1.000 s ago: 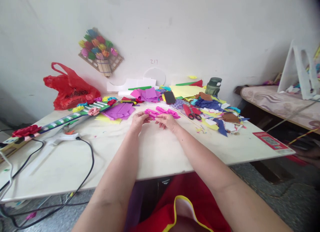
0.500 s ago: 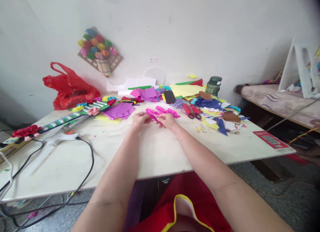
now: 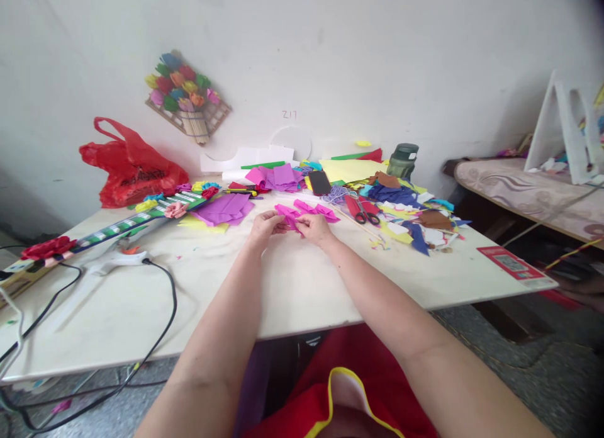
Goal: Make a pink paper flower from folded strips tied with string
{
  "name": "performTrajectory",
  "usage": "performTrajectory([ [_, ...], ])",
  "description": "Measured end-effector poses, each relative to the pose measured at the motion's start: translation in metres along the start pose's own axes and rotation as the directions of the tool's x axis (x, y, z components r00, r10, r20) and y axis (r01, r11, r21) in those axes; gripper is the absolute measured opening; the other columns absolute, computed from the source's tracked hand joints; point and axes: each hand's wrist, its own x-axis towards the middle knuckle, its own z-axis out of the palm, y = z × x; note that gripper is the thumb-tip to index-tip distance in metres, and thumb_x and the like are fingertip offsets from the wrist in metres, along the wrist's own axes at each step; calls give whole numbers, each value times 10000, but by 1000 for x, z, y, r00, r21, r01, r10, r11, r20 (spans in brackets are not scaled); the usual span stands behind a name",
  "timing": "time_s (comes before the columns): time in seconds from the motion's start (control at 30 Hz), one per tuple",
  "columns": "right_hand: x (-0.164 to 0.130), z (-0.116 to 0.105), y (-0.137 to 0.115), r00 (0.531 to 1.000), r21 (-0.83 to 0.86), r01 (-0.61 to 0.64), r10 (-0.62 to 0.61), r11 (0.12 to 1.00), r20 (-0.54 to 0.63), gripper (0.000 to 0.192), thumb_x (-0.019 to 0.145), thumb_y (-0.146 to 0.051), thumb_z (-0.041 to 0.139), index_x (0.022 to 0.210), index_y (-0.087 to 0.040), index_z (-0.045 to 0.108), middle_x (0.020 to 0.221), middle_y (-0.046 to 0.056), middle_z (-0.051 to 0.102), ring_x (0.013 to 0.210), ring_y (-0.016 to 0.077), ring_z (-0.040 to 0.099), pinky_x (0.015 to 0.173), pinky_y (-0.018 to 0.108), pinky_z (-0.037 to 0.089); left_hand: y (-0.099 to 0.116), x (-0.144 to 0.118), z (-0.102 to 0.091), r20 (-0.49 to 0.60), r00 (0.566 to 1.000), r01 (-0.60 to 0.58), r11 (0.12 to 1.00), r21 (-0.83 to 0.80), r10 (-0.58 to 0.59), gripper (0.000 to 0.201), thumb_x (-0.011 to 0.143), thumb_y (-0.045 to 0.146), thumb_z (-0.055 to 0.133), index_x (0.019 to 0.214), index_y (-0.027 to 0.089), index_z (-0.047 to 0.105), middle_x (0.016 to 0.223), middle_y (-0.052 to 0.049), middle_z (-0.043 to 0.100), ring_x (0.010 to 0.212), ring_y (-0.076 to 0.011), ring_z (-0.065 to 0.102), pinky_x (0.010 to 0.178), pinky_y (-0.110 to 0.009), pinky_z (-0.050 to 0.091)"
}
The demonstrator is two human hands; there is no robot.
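your left hand (image 3: 265, 227) and right hand (image 3: 315, 229) meet over the far middle of the surface (image 3: 302, 287), fingers curled and pinched on one folded pink paper piece (image 3: 289, 215). each hand grips one side of it, which appears to keep the folds pressed flat while the fingertips work the paper between them. the wrists rest low on the surface, likely for steadiness.

the pink paper piece lies with its long axis running roughly left to right, slightly slanted away toward the right. its far end points toward more pink folded pieces (image 3: 317, 210) lying just beyond your right hand. whether it touches those pieces cannot be told.

nearby items sit within reach: purple paper sheets (image 3: 225, 208) to the left of your hands, red scissors (image 3: 362, 213) to the right, beside a spread of coloured scraps (image 3: 415, 218). a thin wooden stick (image 3: 358, 224) lies diagonally between the scissors and your right hand. a glue gun (image 3: 113, 262) with its black cord (image 3: 165, 299) lies well apart on the left side.
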Motion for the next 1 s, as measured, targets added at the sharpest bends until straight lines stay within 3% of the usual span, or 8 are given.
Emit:
performTrajectory([
  [0.17, -1, 0, -2, 997, -65, 21, -26, 998, -70, 175, 749, -273, 534, 759, -173, 676, 577, 22, 631, 536, 138, 573, 586, 259, 455, -1, 1, 2, 62, 997, 46, 998, -42, -44, 281, 599, 363, 695, 709, 120, 604, 622, -50, 636, 564, -144, 596, 616, -298, 492],
  [0.37, 1, 4, 1, 994, -32, 25, -28, 999, -103, 156, 754, -232, 513, 766, -194, 664, 603, 25, 643, 557, 155, 589, 628, 282, 461, -4, 1, 8, 110, 994, -7, 1000, 5, 6, 248, 576, 273, 695, 761, 113, 652, 754, -70, 657, 682, -161, 610, 682, -305, 489],
  [0.5, 1, 6, -2, 995, -21, -7, 5, 1000, -99, 145, 758, -217, 510, 782, -187, 651, 582, 31, 631, 562, 170, 601, 648, 302, 469, -5, 1, 15, 15, 1000, -17, 999, 34, 16, 176, 554, 234, 672, 688, 121, 650, 687, -46, 645, 650, -157, 594, 670, -302, 490],
  [0.77, -3, 8, -11, 994, 44, 32, -27, 999, -103, 154, 762, -317, 544, 755, -204, 648, 603, 33, 622, 591, 169, 592, 606, 290, 461, -1, -1, 18, -139, 990, -48, 995, -83, 36, 123, 529, 208, 614, 622, 130, 594, 579, -20, 612, 574, -146, 582, 677, -319, 494],
  [0.9, -1, -4, -11, 987, -85, 13, -27, 996, -159, 178, 777, -299, 519, 786, -199, 666, 682, 48, 668, 653, 174, 607, 668, 286, 454, 1, 1, 10, -200, 980, -23, 997, -76, 8, 159, 539, 245, 607, 649, 138, 565, 590, -38, 632, 552, -153, 592, 626, -308, 480],
  [1.0, 2, -20, -8, 957, -236, -92, 21, 967, -288, 216, 794, -290, 487, 841, -196, 675, 803, 63, 693, 772, 192, 616, 740, 292, 439, -1, 3, 4, -227, 974, -20, 996, -82, 1, 182, 542, 258, 602, 674, 143, 555, 597, -49, 650, 535, -153, 591, 592, -291, 470],
])
